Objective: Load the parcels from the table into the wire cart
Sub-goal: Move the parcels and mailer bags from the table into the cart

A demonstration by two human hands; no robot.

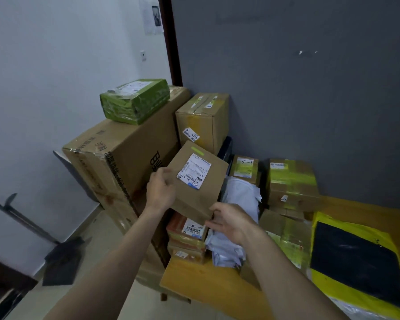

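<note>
A flat brown cardboard parcel (195,181) with a white shipping label is lifted above the left end of the wooden table (208,282). My left hand (161,189) grips its left edge, and my right hand (229,221) holds its lower right corner. Below it on the table lie an orange taped box (186,232), a white poly mailer (240,197), several yellow-taped boxes (291,181) and a yellow-and-black bag (356,262). No wire cart is in view.
A large carton (125,158) stands on the floor left of the table with a green box (135,100) on top. Another brown box (203,118) sits behind. A dustpan with a long handle (62,257) leans by the white wall.
</note>
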